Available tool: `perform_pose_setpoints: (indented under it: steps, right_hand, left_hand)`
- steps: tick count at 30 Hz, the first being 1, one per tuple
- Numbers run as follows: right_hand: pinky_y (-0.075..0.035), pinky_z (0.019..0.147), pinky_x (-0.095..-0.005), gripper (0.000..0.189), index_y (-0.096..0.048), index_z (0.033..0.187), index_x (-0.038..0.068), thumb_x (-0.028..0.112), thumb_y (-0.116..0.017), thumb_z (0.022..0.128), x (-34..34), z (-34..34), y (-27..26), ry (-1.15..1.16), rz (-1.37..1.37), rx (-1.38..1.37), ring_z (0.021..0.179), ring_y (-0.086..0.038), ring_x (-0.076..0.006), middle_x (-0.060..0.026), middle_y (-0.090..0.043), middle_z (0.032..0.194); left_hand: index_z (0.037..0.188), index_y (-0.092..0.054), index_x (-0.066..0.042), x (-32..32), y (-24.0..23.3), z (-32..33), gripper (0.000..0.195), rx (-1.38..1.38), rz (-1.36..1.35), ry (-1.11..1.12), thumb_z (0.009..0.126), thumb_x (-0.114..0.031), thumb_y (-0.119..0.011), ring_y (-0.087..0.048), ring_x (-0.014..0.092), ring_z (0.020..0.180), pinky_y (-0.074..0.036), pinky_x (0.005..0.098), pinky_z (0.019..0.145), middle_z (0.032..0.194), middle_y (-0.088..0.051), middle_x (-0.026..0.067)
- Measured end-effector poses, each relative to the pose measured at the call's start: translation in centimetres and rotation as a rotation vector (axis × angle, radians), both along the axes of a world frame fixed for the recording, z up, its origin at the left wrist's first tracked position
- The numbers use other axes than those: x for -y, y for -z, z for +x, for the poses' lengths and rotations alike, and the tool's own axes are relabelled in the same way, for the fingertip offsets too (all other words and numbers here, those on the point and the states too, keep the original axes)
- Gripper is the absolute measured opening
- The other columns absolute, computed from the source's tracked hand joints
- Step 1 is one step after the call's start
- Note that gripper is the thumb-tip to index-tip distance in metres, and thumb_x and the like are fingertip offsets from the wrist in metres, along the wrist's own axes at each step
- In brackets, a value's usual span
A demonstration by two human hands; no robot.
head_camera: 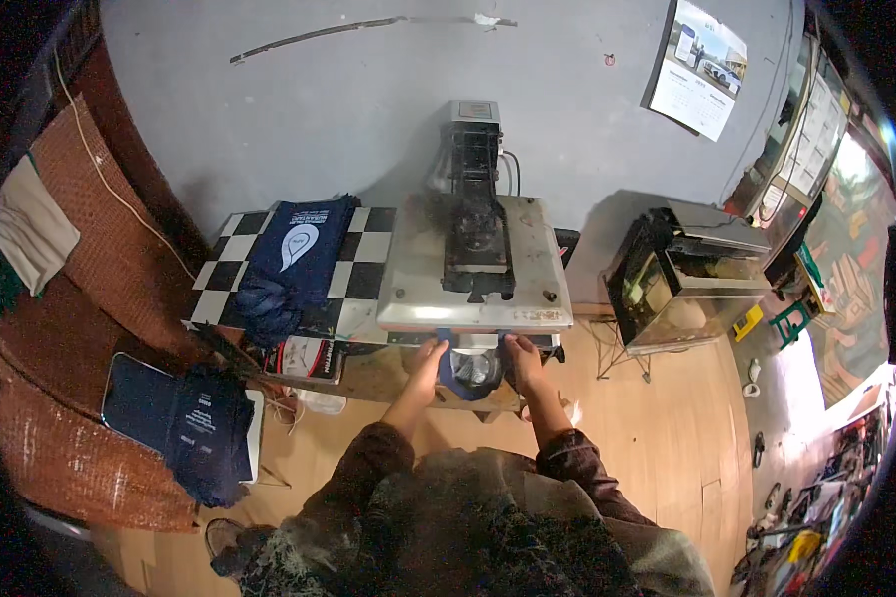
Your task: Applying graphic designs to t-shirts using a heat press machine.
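Note:
A heat press [411, 254] with a metal upper plate stands before me against the wall. At its front edge, my left hand [424, 369] pinches the left side of a dark blue fabric piece [452, 380]. My right hand [524, 363] grips the fabric's other side. A rounded, shiny thing shows between the hands; what it is I cannot tell. The part of the fabric under the plate is hidden. To the left, dark blue printed cloths [299, 239] lie on a black-and-white checkered tabletop [362, 276].
More dark printed cloths [205, 433] lie on a low surface at the left, beside a woven brown covering [67, 448]. A glass tank [679, 306] stands on a wire stand at the right. A boxed item [306, 360] sits below the checkered top. Assorted things lie at the far right.

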State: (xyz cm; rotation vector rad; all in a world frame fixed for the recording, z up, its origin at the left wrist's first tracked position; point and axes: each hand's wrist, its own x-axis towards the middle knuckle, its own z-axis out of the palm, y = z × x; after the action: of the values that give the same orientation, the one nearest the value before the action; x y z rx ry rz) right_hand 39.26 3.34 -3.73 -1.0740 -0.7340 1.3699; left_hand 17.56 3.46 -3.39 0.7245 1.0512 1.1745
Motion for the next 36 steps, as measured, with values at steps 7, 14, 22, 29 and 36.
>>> perform_pose_setpoints:
  steps: [7, 14, 22, 29, 36]
  right_hand:
    - [-0.045, 0.075, -0.0271, 0.013, -0.064, 0.095, 0.007, 0.019, -0.061, 0.098, 0.9, 1.4, 3.5, -0.047, 0.04, -0.01, 0.079, -0.054, -0.0098, 0.0021, -0.06, 0.086]
    - [-0.049, 0.077, -0.0287, 0.014, -0.065, 0.1, 0.006, 0.02, -0.064, 0.096, 5.6, 1.0, 0.2, -0.126, -0.182, -0.296, 0.086, -0.059, -0.014, 0.0, -0.062, 0.094]
    - [-0.052, 0.077, -0.0299, 0.012, -0.062, 0.104, 0.008, 0.013, -0.064, 0.093, 6.1, 2.6, 5.3, -0.153, -0.105, -0.315, 0.089, -0.062, -0.0157, -0.0018, -0.061, 0.1]
    - [-0.054, 0.071, -0.0367, 0.018, -0.058, 0.105, 0.011, 0.006, -0.066, 0.09, 8.1, 1.9, 0.8, -0.172, -0.24, -0.414, 0.085, -0.065, -0.0219, -0.0027, -0.058, 0.094]
    - [-0.05, 0.064, -0.0335, 0.017, -0.055, 0.104, 0.012, 0.005, -0.063, 0.091, 9.3, 1.2, -1.7, -0.156, -0.257, -0.429, 0.076, -0.063, -0.0228, -0.0017, -0.057, 0.089]
  left_hand:
    - [0.103, -0.065, -0.011, 2.6, -0.5, 0.4, 0.018, 0.143, -0.059, 0.015, 0.094, -0.027, -0.063, -0.055, 0.006, 0.07, -0.042, 0.0235, 0.058, 0.081, -0.059, -0.0046]
    - [0.096, -0.059, -0.009, 4.8, 0.1, -2.0, 0.013, 0.033, -0.001, 0.131, 0.096, -0.022, -0.062, -0.054, 0.01, 0.068, -0.041, 0.0236, 0.059, 0.079, -0.057, -0.0029]
    - [0.11, -0.061, -0.005, 6.1, 0.4, -2.7, 0.016, 0.266, -0.03, 0.172, 0.096, -0.013, -0.06, -0.065, 0.015, 0.083, -0.053, 0.0259, 0.074, 0.095, -0.067, 0.0042]
    - [0.109, -0.061, -0.007, 7.0, 0.6, -3.3, 0.015, 0.212, -0.009, 0.214, 0.094, -0.011, -0.062, -0.067, 0.018, 0.092, -0.055, 0.0302, 0.079, 0.099, -0.067, 0.0038]
    - [0.109, -0.061, -0.007, 7.4, 0.9, -3.5, 0.017, 0.251, 0.009, 0.203, 0.093, -0.01, -0.064, -0.067, 0.017, 0.087, -0.057, 0.0314, 0.077, 0.096, -0.066, 0.0016]
